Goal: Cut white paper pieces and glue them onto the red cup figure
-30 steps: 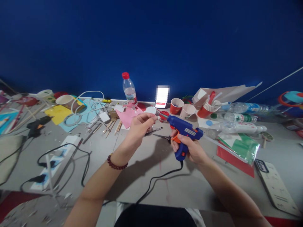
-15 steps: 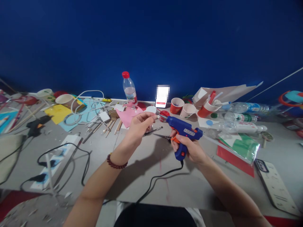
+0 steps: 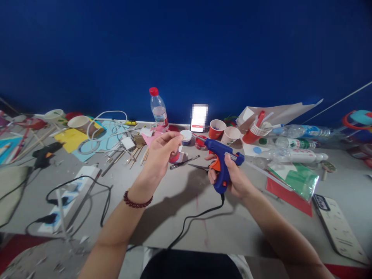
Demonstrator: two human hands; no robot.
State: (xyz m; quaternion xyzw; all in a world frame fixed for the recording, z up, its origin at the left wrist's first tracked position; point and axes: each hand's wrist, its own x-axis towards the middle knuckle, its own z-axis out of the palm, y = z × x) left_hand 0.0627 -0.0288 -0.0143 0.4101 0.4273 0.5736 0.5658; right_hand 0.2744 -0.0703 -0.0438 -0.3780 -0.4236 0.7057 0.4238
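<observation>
My left hand [image 3: 161,155], with a dark red bead bracelet [image 3: 137,200] on the wrist, is closed in a pinch. Between thumb and forefinger sits a small whitish piece [image 3: 184,137], too small to make out well. Around the handle of a blue hot glue gun [image 3: 223,176] my right hand [image 3: 238,179] is wrapped, with fingers at its orange trigger [image 3: 215,164]. The gun's nozzle points left toward the pinch, a gap apart from it. A clear glue stick [image 3: 269,175] sticks out of its back, and a black cord [image 3: 194,217] runs from the handle's bottom.
A pen [image 3: 185,162] and dark-bladed scissors [image 3: 198,166] lie between the hands. Behind stand a white-lidded tub [image 3: 186,138], a red-capped bottle [image 3: 158,111], a lit phone [image 3: 198,123] and paper cups [image 3: 217,130]. A power strip [image 3: 71,195] lies left, plastic bottles [image 3: 302,155] right.
My left hand has moved left and slightly back from the nozzle, with the whitish piece still pinched. The glue gun has tilted a little, its nozzle higher.
</observation>
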